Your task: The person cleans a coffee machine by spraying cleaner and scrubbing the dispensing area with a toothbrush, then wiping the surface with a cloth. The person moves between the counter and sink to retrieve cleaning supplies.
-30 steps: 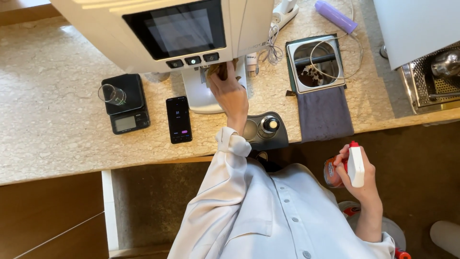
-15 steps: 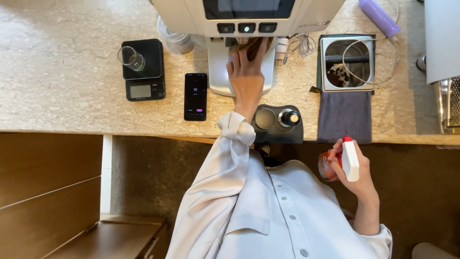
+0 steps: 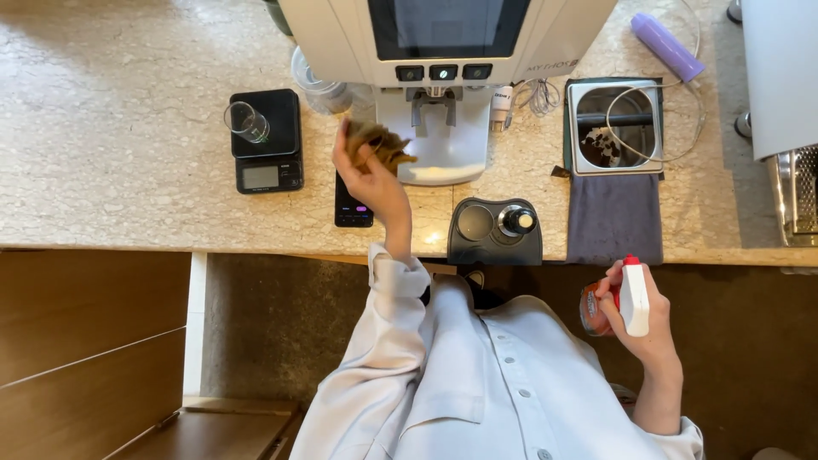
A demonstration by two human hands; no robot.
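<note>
The left arm reaches forward and up from the shoulder, its white sleeve ending in a buttoned cuff at the wrist. The left hand (image 3: pixel 368 170) is raised, palm turned to the right, with the fingers (image 3: pixel 358 140) curled into a closed grip. The right arm hangs lower and close to the body, bent at the elbow, forearm bare. The right hand (image 3: pixel 635 311) is held in front of the torso, fingers wrapped in a closed grip, thumb toward the chest.
</note>
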